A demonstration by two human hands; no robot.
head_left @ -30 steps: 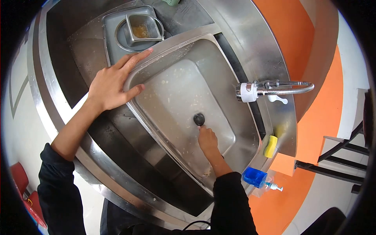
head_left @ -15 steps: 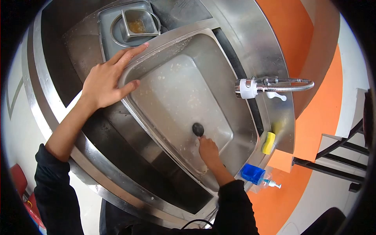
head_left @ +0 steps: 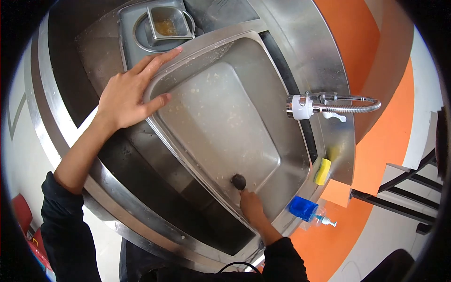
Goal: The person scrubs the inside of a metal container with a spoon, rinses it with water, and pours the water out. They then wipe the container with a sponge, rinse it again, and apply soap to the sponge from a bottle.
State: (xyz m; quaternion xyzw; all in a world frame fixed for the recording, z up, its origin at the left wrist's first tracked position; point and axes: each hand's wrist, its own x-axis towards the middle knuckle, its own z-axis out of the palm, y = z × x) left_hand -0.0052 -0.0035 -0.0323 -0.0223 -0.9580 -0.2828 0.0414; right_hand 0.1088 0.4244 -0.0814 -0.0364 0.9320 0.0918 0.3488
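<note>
A large stainless-steel food pan point(head_left: 221, 113) lies slanted across the sink, its bottom and walls dotted with pale food bits. On its upper-left rim rests my left hand point(head_left: 134, 91), fingers spread and thumb over the inside. Near the pan's lower corner, my right hand point(head_left: 251, 206) closes around the handle of a utensil with a dark round head point(head_left: 238, 182). That head is low over the pan bottom; the exact kind of utensil I cannot tell.
A small metal pan point(head_left: 165, 27) with yellowish residue sits on a tray point(head_left: 129, 35) at upper left. Along the right stand a faucet point(head_left: 300, 107), a yellow sponge point(head_left: 322, 172) and a bottle of blue soap point(head_left: 303, 208). Dark sink space point(head_left: 141, 178) shows beside the pan.
My right hand has drawn the dark-headed utensil down the pan toward its near corner. The left hand keeps its place on the rim.
</note>
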